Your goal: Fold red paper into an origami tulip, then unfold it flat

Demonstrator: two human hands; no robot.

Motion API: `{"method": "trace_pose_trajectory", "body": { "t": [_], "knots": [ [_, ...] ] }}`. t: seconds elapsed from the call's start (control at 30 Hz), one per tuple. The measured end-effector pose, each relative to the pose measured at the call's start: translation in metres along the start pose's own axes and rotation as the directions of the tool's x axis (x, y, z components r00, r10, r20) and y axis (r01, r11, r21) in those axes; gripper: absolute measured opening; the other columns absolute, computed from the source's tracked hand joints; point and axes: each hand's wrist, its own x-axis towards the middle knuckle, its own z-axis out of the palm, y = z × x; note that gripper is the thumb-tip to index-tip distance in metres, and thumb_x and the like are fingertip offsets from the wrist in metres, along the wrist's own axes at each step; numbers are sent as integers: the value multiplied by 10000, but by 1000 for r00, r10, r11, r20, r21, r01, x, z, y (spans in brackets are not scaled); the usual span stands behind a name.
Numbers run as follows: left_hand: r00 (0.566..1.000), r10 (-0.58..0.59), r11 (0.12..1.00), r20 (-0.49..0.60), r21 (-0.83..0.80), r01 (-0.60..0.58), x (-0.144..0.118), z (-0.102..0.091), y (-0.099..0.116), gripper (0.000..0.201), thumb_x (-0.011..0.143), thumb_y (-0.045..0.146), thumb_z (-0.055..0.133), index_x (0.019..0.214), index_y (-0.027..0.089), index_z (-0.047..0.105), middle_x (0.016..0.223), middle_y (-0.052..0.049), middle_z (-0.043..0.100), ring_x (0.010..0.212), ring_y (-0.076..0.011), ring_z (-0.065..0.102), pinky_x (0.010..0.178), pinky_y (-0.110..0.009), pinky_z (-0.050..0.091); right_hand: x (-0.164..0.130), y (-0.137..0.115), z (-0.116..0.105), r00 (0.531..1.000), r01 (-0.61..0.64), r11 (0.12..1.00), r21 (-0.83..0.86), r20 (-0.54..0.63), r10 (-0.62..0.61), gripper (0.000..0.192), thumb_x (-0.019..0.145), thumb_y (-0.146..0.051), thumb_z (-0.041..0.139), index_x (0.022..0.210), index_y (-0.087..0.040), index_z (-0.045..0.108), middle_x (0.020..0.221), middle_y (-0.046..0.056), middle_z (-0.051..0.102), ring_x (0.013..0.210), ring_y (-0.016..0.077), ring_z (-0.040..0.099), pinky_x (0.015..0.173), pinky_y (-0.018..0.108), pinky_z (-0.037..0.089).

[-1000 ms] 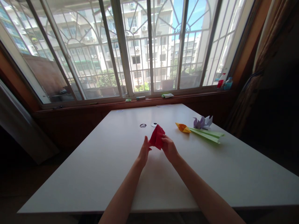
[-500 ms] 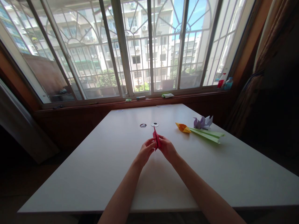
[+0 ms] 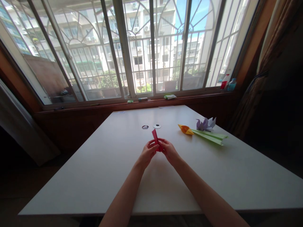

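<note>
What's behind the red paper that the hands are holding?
Just beyond the red paper, on the white table, there's a round white disc with a dark spot. The patch right behind the paper, left hand and right hand is covered, so I can't see it.

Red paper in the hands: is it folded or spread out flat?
Folded: the red paper shows as a narrow, pointed shape, held between the left hand and the right hand.

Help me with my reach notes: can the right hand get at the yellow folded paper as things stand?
Probably yes: the yellow folded paper lies ahead and rightward of the right hand, with white tabletop showing between them, though that hand holds the red paper.
</note>
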Motion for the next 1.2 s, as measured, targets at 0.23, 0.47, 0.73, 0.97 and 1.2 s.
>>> {"method": "trace_pose_trajectory", "body": {
  "t": [0.23, 0.47, 0.73, 0.97, 1.2],
  "knots": [
    [998, -15, 998, -54, -68, 11, 1, 1, 5, 264, 615, 230, 693, 850, 128, 628, 739, -20, 619, 603, -44, 515, 502, -153, 335, 4, -2, -3, 998, -19, 989, 148, -64, 29, 236, 611, -189, 662, 836, -168, 596, 714, 16, 660, 642, 118, 601, 628, 235, 479],
    [995, -47, 989, -84, -146, 35, 4, -4, 3, 252, 656, 255, 661, 874, 135, 625, 754, -22, 632, 622, -56, 546, 532, -151, 391, 0, -8, -1, 998, 1, 969, 248, -56, 14, 286, 576, -79, 648, 845, -154, 585, 731, 23, 663, 666, 111, 611, 636, 206, 488],
    [989, -13, 977, -147, -213, -18, 7, -6, 4, 176, 707, 229, 600, 848, 125, 607, 844, -52, 630, 742, -111, 581, 675, -209, 459, -2, -11, 0, 995, 45, 971, 233, -100, -22, 288, 558, -76, 623, 819, -191, 585, 744, 2, 660, 706, 141, 607, 675, 271, 483],
    [986, 12, 987, -167, -154, -38, 7, -6, 4, 165, 714, 245, 586, 832, 133, 615, 871, -68, 628, 823, -150, 586, 766, -262, 462, 0, -8, -3, 994, 66, 990, 126, -96, -54, 297, 559, -126, 615, 846, -200, 590, 770, 7, 654, 688, 148, 597, 649, 288, 472],
    [998, 15, 994, -68, -108, -22, 4, -3, 3, 304, 634, 215, 671, 923, 137, 617, 889, -56, 648, 818, -134, 592, 816, -262, 419, -3, -4, 2, 1000, 19, 999, 40, -14, -19, 284, 573, -176, 665, 848, -174, 594, 814, 20, 658, 731, 138, 597, 711, 277, 453]
  ]
}}
